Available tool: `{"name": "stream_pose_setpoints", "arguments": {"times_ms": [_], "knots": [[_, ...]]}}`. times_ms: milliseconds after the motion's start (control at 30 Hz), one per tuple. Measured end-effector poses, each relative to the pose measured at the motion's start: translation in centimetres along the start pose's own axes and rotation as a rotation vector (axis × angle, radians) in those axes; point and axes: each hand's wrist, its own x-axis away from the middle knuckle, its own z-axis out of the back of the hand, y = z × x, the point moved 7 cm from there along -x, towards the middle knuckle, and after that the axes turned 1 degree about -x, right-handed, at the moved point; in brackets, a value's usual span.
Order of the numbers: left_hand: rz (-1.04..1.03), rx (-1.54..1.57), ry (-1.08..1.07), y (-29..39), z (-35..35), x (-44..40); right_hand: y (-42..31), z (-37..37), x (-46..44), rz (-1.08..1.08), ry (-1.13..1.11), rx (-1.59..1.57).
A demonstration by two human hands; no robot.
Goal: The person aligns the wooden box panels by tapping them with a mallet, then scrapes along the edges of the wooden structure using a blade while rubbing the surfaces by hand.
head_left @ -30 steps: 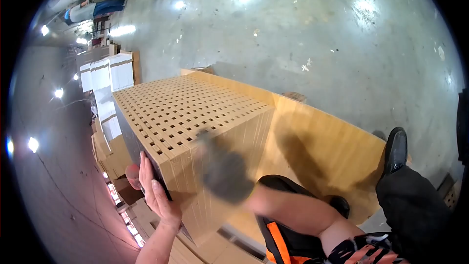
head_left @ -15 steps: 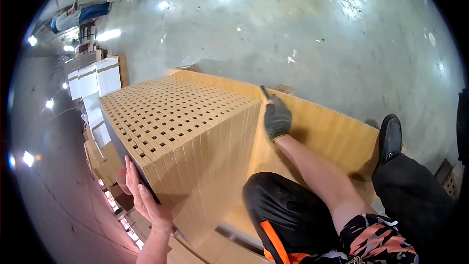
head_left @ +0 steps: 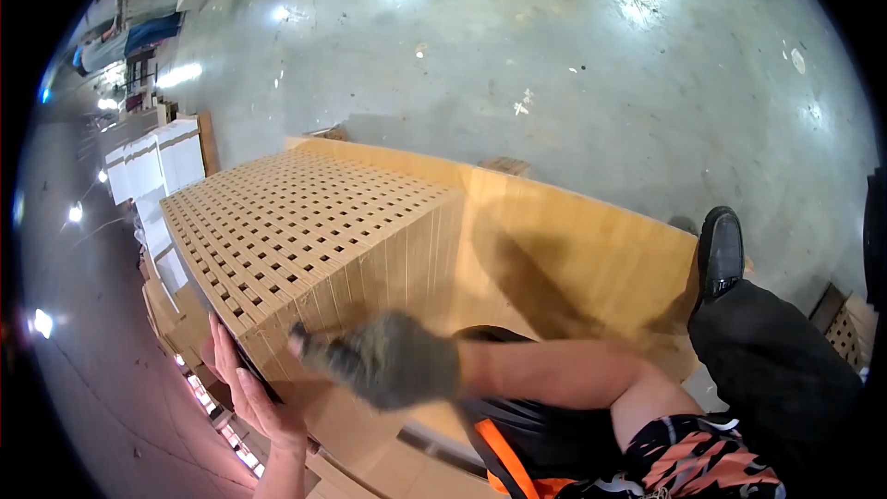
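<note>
A large stack of tan slats or boards (head_left: pixel 370 263) with rows of small square holes lies against a yellowish wooden panel (head_left: pixel 591 240). My bare left hand (head_left: pixel 254 393) rests with stretched fingers along the dark side face of the stack, at its near left corner. My right hand (head_left: pixel 388 360), in a dark grey glove, is over the near face of the stack, close to that corner. It is smeared by motion and its fingers look closed. A short dark thing shows at its fingertips, too blurred to name.
White-wrapped stacks (head_left: pixel 157 166) and cardboard stand beyond the left side. Small wooden blocks (head_left: pixel 504 166) show under the panel's far edge. My shoe (head_left: pixel 721 254) is beside the panel's right end. Concrete floor (head_left: pixel 517 46) stretches beyond, and a perforated piece (head_left: pixel 843 337) lies far right.
My right hand has swung from the far edge of the panel toward me and left, to the stack's near corner. My left hand keeps its place on the stack; the view shifted slightly.
</note>
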Motion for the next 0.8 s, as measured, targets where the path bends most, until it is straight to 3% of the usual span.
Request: {"name": "stream_pose_setpoints", "arguments": {"times_ms": [33,100,133,167,233,300,467,567,700,800], "knots": [[0.000,0.013,0.010,-0.1,0.2,0.0,-1.8,0.2,-0.3,0.103,0.051,-0.017],[-0.022,0.010,0.008,0.4,0.4,-0.2,3.3,-0.3,1.0,-0.314,0.080,-0.071],[-0.029,0.006,0.006,0.5,0.4,-0.1,8.2,1.2,2.1,-0.470,0.242,-0.144],[-0.035,0.004,0.006,0.4,0.3,-0.1,12.6,1.9,3.5,-0.709,0.115,-0.029],[-0.042,-0.030,0.011,0.4,0.3,-0.3,18.4,3.2,7.5,-0.701,0.218,0.153],[-0.039,-0.049,-0.005,0.4,0.3,-0.2,21.1,3.6,9.3,-0.915,0.056,0.236],[-0.047,-0.032,-0.004,0.5,0.2,-0.3,22.7,2.8,8.8,-1.061,-0.203,0.224],[-0.031,-0.048,-0.002,0.5,0.4,-0.2,23.4,1.2,9.3,-0.947,-0.173,0.175],[-0.029,-0.054,0.001,0.8,0.1,-0.4,12.6,1.2,6.6,-0.313,-0.149,0.051],[-0.040,-0.048,0.006,0.7,0.0,-0.4,10.9,1.1,6.5,-0.290,-0.211,-0.005]]}}
